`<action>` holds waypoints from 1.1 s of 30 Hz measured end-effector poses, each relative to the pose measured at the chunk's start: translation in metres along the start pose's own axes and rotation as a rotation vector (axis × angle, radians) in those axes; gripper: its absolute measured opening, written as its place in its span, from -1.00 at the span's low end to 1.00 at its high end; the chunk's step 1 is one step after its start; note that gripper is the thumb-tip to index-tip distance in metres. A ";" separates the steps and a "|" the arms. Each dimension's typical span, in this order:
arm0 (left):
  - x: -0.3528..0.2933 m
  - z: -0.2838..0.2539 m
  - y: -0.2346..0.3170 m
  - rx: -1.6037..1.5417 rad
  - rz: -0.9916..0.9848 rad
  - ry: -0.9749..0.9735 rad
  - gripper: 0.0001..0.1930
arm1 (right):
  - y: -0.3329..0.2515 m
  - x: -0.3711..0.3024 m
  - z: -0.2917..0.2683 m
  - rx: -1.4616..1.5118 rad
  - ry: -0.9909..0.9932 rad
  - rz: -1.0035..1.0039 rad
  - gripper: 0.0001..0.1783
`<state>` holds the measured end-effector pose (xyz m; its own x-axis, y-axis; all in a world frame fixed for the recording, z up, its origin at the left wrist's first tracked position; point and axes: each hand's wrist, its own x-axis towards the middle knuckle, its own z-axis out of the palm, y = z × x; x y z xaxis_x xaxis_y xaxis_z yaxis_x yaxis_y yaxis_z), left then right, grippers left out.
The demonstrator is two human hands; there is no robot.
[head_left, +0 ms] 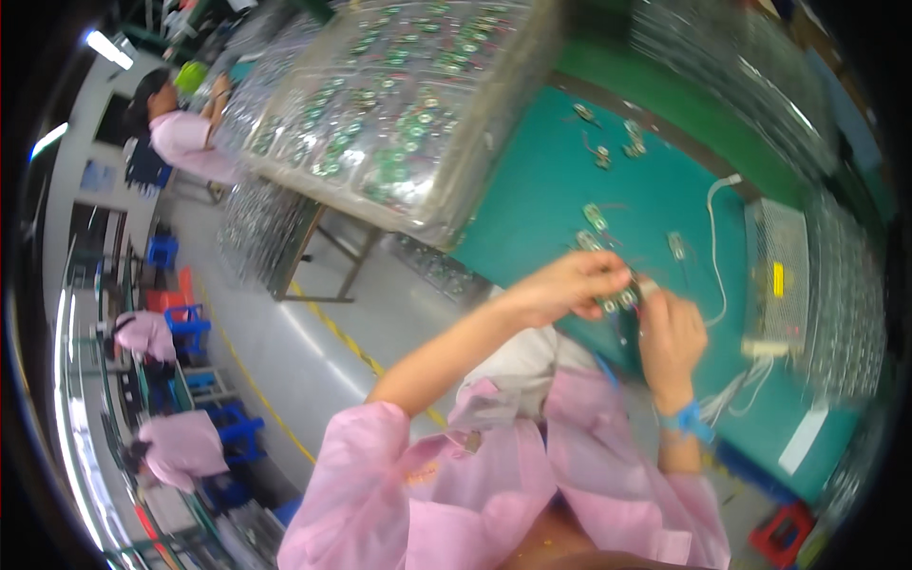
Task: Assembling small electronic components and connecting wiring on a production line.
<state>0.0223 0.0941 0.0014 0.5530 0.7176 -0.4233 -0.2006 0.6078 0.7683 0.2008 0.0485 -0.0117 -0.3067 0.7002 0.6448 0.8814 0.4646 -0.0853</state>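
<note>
Over the near edge of the green table mat (pixel 532 180), my left hand (pixel 581 285) pinches a small green circuit board (pixel 619 302) with round metallic parts. My right hand (pixel 672 334), a blue strap (pixel 693 421) round its wrist, is closed close against the board's right side. What lies between its fingertips is blurred and partly hidden. Thin wires hang about the board. Just beyond my hands lie another green board (pixel 595 218) and a paler board (pixel 675 246), both with thin wires.
Several wired boards (pixel 634 140) lie farther back. Stacked clear trays (pixel 380 176) full of boards stand at left; more trays (pixel 844 294) rise at right beside a perforated metal box (pixel 777 275). A white cable (pixel 714 214) curves across the mat. A co-worker (pixel 185 138) is at far left.
</note>
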 end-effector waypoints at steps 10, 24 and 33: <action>-0.036 0.001 0.045 0.127 -0.001 -0.005 -0.74 | -0.006 0.018 -0.019 0.188 -0.053 0.031 -0.70; -0.204 -0.252 0.288 0.601 0.578 0.834 -0.78 | -0.024 0.034 -0.015 0.436 -0.044 0.422 -0.80; -0.187 -0.359 0.306 0.748 0.116 0.944 -0.83 | -0.047 0.054 0.001 0.445 -0.148 0.348 -0.82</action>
<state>-0.4326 0.2677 0.1435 -0.3080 0.9099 -0.2777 0.4798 0.4007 0.7805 0.1424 0.0650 0.0263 -0.1009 0.9059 0.4112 0.7130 0.3541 -0.6051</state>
